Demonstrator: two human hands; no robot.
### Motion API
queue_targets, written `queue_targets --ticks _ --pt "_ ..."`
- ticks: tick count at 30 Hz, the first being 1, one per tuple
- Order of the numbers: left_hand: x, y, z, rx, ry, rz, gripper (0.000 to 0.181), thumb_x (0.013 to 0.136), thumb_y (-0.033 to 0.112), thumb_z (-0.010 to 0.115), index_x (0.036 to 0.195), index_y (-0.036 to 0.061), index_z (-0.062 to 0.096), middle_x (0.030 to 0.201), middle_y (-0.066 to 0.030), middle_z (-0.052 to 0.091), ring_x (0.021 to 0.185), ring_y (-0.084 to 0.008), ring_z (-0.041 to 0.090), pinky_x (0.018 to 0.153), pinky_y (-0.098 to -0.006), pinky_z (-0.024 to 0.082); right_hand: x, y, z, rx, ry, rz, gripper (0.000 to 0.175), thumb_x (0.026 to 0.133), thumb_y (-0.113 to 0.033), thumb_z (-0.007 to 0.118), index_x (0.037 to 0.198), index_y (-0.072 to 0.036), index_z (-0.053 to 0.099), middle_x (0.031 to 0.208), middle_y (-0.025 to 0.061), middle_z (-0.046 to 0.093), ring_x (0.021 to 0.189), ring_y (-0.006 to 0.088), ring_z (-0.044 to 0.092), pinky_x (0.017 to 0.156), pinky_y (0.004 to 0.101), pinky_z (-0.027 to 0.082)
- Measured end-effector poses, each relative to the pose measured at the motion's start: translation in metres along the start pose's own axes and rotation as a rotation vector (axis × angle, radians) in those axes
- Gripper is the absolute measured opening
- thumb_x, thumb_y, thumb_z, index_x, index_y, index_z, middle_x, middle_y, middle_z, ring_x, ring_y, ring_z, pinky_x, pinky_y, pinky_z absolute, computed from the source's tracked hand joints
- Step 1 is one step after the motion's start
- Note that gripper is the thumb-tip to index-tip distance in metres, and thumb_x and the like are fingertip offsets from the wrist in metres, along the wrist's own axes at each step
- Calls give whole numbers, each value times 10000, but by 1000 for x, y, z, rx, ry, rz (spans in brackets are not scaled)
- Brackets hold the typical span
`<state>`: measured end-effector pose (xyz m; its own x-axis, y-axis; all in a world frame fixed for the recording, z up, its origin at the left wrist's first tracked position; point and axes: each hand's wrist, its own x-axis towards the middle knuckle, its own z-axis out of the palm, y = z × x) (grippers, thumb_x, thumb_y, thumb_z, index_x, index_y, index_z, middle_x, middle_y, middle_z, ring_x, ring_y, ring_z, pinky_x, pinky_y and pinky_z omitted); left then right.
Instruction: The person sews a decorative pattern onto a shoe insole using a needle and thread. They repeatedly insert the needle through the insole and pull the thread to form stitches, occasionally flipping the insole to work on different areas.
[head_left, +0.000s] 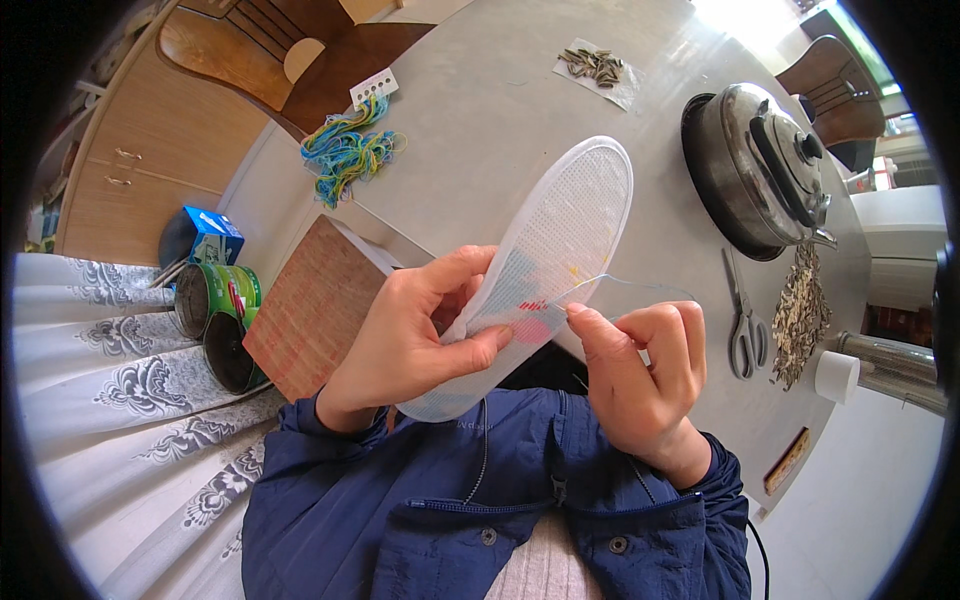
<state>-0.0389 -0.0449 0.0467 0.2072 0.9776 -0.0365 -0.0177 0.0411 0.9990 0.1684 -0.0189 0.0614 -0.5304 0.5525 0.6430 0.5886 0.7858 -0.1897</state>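
Observation:
My left hand (420, 322) grips a white mesh shoe insole (574, 202) by its near left edge, thumb on top and fingers behind. The insole is tilted above my lap and bears a printed pattern, a pink patch, red stitches and a few yellow ones. My right hand (645, 367) is at its right edge, thumb and forefinger pinched on what looks like a sewing needle, mostly hidden, its tip close to the red stitches. Pale blue thread (637, 281) loops from the insole over the right hand.
On the grey table (465, 150) lie blue-yellow thread skeins (349, 150), sunflower seeds on plastic (592, 67), grey-handled scissors (742, 337) and a heap of seed shells (801, 315). A metal kettle (772, 165) stands at right, beyond a white round container (837, 376). A wooden box (322, 307) sits left.

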Motion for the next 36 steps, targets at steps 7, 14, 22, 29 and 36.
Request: queue_targets --ticks 7,14,22,29,36 --pt "-2 4 0 -56 -6 -86 494 740 -36 664 1206 -45 504 1061 -90 624 1000 -132 580 882 -279 452 0 -1 1 8 -7 -2 446 462 -34 636 906 -13 677 684 28 424 615 162 437 482 246 383" --pt "0 0 6 166 61 14 464 737 -1 630 1193 29 547 824 -49 652 679 -42 552 622 -226 481 3 -2 3 -20 -64 -3 361 530 -54 635 887 6 647 696 45 425 612 174 435 509 258 386" --pt "7 -2 21 420 167 102 513 727 26 649 1228 82 556 839 -109 631 572 -140 556 562 -268 488 6 0 18 5 -77 138 250 583 56 672 813 -41 654 657 51 381 607 197 408 485 311 345" --pt "10 -5 26 451 196 146 517 745 25 642 1249 81 545 792 -94 622 582 -116 555 564 -251 485 1 13 25 195 -5 269 182 639 23 672 805 -45 638 679 55 422 636 216 457 519 314 398" --pt "9 -1 26 114 206 80 524 759 -8 613 1270 28 504 764 -4 584 665 -29 527 608 -193 460 -3 10 12 218 159 259 183 657 -2 731 813 -48 646 720 58 537 626 191 510 512 287 420"
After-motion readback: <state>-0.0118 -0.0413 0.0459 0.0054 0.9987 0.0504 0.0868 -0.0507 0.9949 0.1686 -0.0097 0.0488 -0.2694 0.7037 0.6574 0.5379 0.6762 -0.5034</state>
